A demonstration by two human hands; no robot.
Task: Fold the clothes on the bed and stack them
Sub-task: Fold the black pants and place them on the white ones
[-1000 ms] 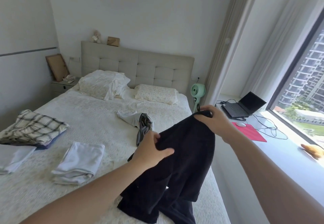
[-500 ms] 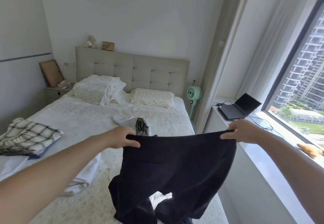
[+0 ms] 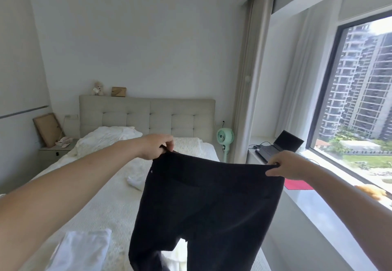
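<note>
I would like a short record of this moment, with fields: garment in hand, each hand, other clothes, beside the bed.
garment: black trousers, held up by the waistband, legs hanging over the bed
left hand: pinches one waistband corner
right hand: pinches the other corner
other clothes: folded white garment on the bed
beside the bed: green fan; laptop on the sill

Black trousers (image 3: 203, 203), white bedspread (image 3: 110, 203), mint-green fan (image 3: 225, 136)

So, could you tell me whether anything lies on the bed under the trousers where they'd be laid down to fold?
Yes. A folded white garment lies just left of the hanging trousers, and crumpled white cloth sits behind them on the bed.
</note>
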